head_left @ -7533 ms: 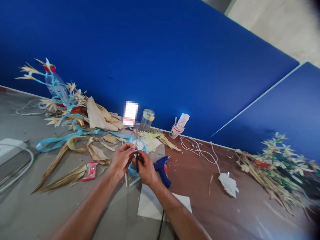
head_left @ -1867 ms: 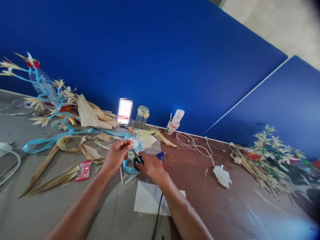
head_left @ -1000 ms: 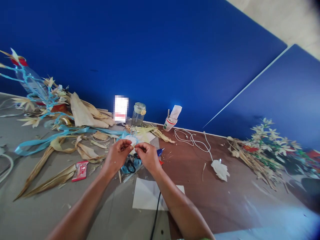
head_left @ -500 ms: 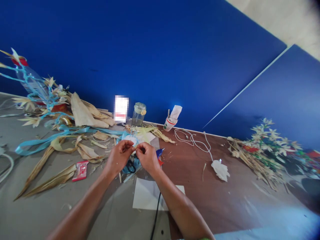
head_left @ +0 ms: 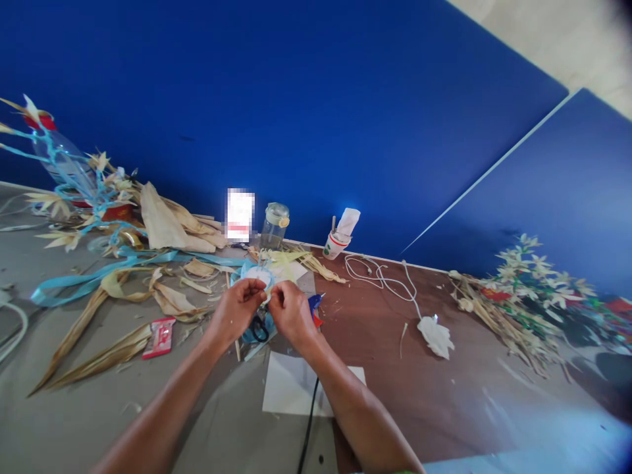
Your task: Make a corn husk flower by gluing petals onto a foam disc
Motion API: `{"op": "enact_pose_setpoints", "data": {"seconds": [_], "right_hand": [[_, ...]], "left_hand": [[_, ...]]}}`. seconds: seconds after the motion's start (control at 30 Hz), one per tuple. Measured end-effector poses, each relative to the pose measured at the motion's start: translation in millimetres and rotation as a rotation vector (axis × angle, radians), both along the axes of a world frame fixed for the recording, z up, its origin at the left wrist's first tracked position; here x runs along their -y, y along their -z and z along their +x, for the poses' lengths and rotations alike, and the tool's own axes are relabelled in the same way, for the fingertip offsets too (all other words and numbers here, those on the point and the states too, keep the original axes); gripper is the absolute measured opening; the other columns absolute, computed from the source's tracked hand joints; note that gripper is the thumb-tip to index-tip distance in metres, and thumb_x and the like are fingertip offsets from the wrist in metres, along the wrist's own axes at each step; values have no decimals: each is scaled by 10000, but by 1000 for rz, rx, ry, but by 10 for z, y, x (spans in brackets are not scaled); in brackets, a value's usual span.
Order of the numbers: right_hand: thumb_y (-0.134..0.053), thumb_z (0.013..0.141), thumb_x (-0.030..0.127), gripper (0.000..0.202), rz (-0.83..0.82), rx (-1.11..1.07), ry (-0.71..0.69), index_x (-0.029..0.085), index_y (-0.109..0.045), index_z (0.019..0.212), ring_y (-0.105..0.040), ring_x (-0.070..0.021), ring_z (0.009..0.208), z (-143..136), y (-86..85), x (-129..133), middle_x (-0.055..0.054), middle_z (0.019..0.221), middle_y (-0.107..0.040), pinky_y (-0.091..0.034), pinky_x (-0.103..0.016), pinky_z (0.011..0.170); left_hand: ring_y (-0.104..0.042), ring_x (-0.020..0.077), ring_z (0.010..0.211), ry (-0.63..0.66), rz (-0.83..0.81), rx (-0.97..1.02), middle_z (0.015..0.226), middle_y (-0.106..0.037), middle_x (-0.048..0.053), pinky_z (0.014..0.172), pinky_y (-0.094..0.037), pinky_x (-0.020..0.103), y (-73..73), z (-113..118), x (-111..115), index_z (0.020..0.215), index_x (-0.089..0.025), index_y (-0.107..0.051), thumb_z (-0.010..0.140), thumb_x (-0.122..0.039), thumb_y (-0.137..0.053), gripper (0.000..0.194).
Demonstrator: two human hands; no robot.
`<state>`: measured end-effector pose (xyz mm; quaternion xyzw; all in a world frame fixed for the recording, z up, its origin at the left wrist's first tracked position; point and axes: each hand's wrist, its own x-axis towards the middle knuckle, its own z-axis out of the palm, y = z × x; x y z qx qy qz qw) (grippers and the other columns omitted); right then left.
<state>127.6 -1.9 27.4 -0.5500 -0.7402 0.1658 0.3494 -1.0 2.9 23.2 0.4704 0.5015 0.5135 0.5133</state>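
my left hand (head_left: 236,309) + right hand (head_left: 293,315) | both pinching pale strip (head_left: 268,299) | from strip: black scissors (head_left: 255,328) 6 o'clock, blue glue gun (head_left: 315,303) 3 o'clock

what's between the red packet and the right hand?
Head view, from red packet to right hand: small pale scraps, the left hand, then a black scissors handle.

one head-worn camera looks forward and down across the bench (head_left: 444,408), near the left hand (head_left: 234,309) and right hand (head_left: 293,316); its wide view sits tilted, with the blue partition (head_left: 296,118) across the upper half.
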Motion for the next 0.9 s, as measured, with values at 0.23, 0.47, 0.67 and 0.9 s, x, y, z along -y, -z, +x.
{"op": "enact_pose_setpoints", "data": {"seconds": [0.23,0.47,0.67,0.9], "right_hand": [[-431,780,239,158,-51,-131,179,178,-529,671,-498,-143,637,212,-22,-174,-20,658,-560,-393,-258,635],[-525,711,318,138,-388,-685,38,184,-547,734,-456,-97,499,259,-22,-226,35,584,-514,-369,-217,504],[-647,655,358,210,-457,-643,-88,155,-594,650,-437,-82,496,147,-51,-144,46,526,-511,-352,-203,489],[-569,727,349,195,-418,-650,-60,161,-578,674,-453,-85,476,151,11,-178,47,532,-509,-354,-203,483]], "left_hand": [[-492,105,511,10,-32,3,604,-585,-13,458,-324,211,-62,-8,10,767,-154,-604,549,-391,-727,345],[-518,120,555,7,4,-9,633,-592,-4,480,-353,215,-11,-1,6,803,-154,-606,575,-412,-721,363],[-536,130,590,29,21,-22,677,-607,5,494,-361,216,6,23,19,814,-157,-602,575,-410,-719,367],[-453,86,475,53,-54,17,622,-578,-17,425,-294,204,-44,-3,8,807,-155,-599,561,-388,-732,363]]}}
